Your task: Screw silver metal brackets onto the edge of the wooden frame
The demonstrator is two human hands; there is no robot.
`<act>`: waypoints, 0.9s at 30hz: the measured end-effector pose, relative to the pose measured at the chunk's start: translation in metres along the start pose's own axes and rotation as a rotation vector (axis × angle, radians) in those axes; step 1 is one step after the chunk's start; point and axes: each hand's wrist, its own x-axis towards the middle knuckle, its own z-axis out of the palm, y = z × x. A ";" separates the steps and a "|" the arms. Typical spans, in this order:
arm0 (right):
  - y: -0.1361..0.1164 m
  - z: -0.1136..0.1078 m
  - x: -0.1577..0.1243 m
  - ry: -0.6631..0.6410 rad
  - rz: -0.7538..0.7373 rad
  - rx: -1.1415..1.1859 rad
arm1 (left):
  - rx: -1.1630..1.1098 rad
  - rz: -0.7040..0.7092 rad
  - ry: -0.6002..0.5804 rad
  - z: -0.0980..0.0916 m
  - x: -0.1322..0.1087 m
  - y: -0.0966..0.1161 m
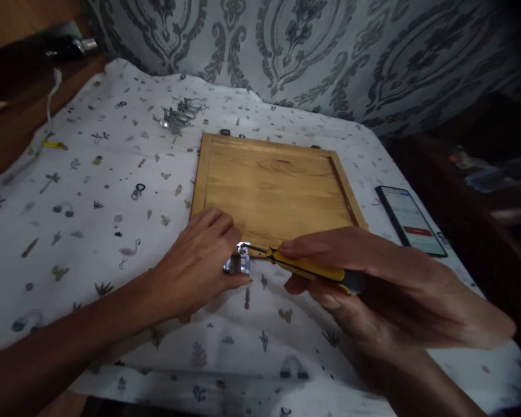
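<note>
A framed wooden panel lies on the patterned cloth. At its near edge sits a shiny metal hinge. My left hand holds the hinge against the panel, with the thumb on its near side and the other fingers on the frame. My right hand is wrapped round a yellow and black screwdriver. The shaft points left, its tip at the hinge's upper part. Whether a screw is under the tip is too small to tell.
Several metal hinges lie beyond the panel's far left corner. A phone with a lit screen lies to the right. Grey patterned fabric rises behind. A white cord hangs at the left edge near a yellow item.
</note>
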 end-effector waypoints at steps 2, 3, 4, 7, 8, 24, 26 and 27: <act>0.000 -0.001 -0.001 -0.042 -0.004 -0.022 | -0.001 0.010 0.016 0.001 0.000 -0.001; 0.000 -0.001 -0.002 -0.035 -0.013 -0.029 | -0.001 0.010 0.020 0.001 0.000 -0.001; 0.000 0.001 -0.001 -0.001 -0.025 -0.035 | -0.001 0.007 0.020 0.001 0.000 -0.001; -0.001 0.010 0.004 0.192 -0.047 -0.033 | -0.003 -0.007 -0.013 0.000 -0.001 0.000; -0.001 0.013 0.007 0.257 -0.037 -0.024 | -0.004 -0.011 -0.027 0.000 -0.001 0.001; 0.006 0.016 0.026 0.217 0.060 0.174 | 0.026 -0.017 -0.049 -0.003 0.000 0.001; 0.005 0.017 0.028 0.245 0.070 0.171 | 0.017 -0.030 -0.064 -0.003 0.000 0.001; 0.005 0.017 0.029 0.254 0.078 0.175 | 0.010 -0.039 -0.075 -0.004 0.001 0.002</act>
